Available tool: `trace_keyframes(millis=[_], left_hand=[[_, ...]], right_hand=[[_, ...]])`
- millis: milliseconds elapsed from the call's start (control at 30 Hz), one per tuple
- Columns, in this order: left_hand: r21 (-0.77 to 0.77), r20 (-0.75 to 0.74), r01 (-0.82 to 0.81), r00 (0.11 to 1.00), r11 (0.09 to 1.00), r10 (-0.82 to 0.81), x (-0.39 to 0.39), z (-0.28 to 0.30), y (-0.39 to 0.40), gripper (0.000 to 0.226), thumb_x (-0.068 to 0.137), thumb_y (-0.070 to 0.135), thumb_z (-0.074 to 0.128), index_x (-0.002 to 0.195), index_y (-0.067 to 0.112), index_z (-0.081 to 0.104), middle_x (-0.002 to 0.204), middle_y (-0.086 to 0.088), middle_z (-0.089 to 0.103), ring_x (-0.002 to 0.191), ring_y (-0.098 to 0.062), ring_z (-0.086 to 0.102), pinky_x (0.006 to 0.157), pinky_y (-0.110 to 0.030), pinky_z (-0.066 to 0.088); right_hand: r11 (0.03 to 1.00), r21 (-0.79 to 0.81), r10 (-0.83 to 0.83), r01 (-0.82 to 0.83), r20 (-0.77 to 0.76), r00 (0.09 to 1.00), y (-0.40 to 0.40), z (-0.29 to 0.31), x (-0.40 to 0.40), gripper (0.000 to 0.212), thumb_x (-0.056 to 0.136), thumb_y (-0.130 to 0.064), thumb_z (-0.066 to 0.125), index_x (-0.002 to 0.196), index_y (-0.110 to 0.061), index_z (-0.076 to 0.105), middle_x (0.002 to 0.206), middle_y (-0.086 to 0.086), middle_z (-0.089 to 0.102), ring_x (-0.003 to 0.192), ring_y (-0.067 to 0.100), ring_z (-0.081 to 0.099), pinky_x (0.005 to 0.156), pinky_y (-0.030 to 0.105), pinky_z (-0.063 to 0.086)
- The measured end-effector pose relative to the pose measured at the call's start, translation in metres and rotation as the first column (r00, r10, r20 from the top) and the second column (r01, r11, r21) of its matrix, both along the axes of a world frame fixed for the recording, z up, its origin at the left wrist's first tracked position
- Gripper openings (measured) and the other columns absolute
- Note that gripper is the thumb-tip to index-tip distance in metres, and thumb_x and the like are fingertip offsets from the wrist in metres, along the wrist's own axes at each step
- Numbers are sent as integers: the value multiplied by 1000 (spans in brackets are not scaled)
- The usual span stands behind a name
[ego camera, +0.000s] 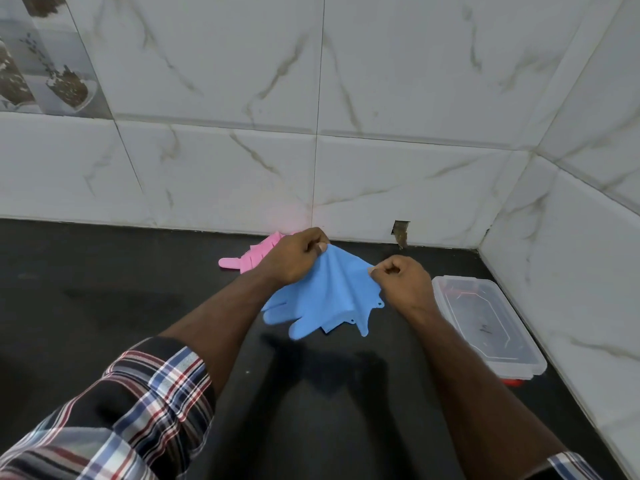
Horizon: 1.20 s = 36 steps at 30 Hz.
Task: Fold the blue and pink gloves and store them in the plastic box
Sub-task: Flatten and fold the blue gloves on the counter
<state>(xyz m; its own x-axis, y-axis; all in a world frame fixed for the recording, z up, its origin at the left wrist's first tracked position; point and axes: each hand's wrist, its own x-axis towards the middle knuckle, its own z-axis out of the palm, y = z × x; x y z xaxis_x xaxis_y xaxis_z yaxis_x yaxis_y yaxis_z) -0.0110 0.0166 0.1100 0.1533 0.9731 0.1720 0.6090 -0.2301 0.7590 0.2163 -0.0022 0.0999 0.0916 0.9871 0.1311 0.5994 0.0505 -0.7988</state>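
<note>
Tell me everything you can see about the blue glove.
The blue glove looks like soft, rubbery material with a fine texture. The left hand and right hand each pinch its cuff edge, lifting it so it drapes in folds. Its fingers hang toward the black counter, pointing at the camera. Small holes dot one edge.

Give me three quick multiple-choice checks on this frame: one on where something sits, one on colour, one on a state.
1. Where is the plastic box?
A. On the counter, to the right of the hands
B. Beside the pink glove
C. Under the blue gloves

2. What colour are the gloves being held?
A. Pink
B. Blue
C. White

3. How does the plastic box stand?
A. Lid off, gloves inside
B. Lid on
C. Tipped on its side

Key: 1 A, it lies beyond the right hand near the wall. 2 B, both the right and left hand pinch the blue gloves; the pink glove lies behind. 3 B, a clear lid covers it.
</note>
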Motion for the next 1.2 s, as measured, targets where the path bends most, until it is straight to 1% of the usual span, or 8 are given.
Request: trace_keyframes(millis=[167, 333, 400, 467, 700, 933, 1133, 1200], left_hand=[[-93, 6, 123, 992, 988, -123, -7, 3, -7, 20, 98, 34, 50, 86, 39, 65, 110, 6, 71, 108, -17, 64, 98, -40, 50], [-178, -79, 276, 953, 944, -293, -2, 2, -17, 19, 95, 30, 52, 94, 30, 71, 107, -2, 73, 110, -23, 63, 104, -45, 46], [-183, -77, 303, 944, 935, -321, 0, 6, -21, 14, 93, 34, 56, 93, 34, 71, 100, -1, 73, 100, -23, 64, 97, -40, 50], [-195, -127, 293, 939, 936, -320, -5, 11, -27, 12, 92, 38, 65, 102, 33, 69, 93, 8, 68, 88, -13, 61, 84, -27, 48], [-331, -406, 101, 882, 938, -238, -54, -20, -48, 25, 84, 40, 75, 103, 28, 64, 103, 5, 67, 95, -16, 61, 82, -30, 49], [-58, -437, 99, 892, 993, -114, -74, 3, -70, 9, 88, 28, 70, 95, 23, 70, 92, 11, 66, 86, -10, 59, 79, -33, 48], [-369, -269, 57, 949, 928, -165, -84, -27, -120, 18, 82, 47, 76, 94, 34, 75, 92, 15, 73, 86, -2, 66, 81, -22, 52], [-309, -295, -51, 954, 950, -44, -89, -48, -124, 12, 87, 42, 72, 91, 31, 74, 92, 13, 73, 89, -6, 68, 83, -28, 54]], right_hand=[[952, -149, 266, -267, -27, 963, -2, 5, -5, 43, 77, -16, 70, 116, -31, 62, 83, -4, 69, 80, 10, 66, 74, 28, 52], [869, -128, 495, -479, 184, 849, -7, -4, -21, 32, 71, -31, 72, 101, -39, 67, 96, -6, 61, 84, 9, 57, 74, 29, 46], [876, -155, 481, -457, 216, 850, -12, -2, -25, 7, 79, -27, 70, 84, -24, 66, 80, -2, 62, 73, 14, 57, 66, 31, 45], [902, -139, 432, -410, 236, 870, -12, -3, -24, 20, 85, -24, 69, 69, -17, 59, 66, 1, 56, 62, 16, 50, 61, 32, 40], [883, -214, 459, -419, 200, 866, -20, -8, -19, 8, 90, -23, 70, 93, -19, 76, 91, -2, 73, 86, 13, 65, 77, 28, 51], [942, -23, 325, -334, 306, 895, -39, -7, -12, 18, 95, -23, 63, 107, -20, 75, 92, 0, 73, 82, 15, 63, 75, 31, 50], [772, -519, 597, -367, 392, 700, -80, -33, 12, 36, 80, -32, 78, 116, -32, 71, 124, -14, 63, 116, 8, 57, 100, 25, 42], [786, -523, 548, -330, 342, 763, -86, -44, 10, 35, 84, -34, 75, 118, -28, 70, 129, -10, 63, 116, 9, 57, 102, 26, 42]])
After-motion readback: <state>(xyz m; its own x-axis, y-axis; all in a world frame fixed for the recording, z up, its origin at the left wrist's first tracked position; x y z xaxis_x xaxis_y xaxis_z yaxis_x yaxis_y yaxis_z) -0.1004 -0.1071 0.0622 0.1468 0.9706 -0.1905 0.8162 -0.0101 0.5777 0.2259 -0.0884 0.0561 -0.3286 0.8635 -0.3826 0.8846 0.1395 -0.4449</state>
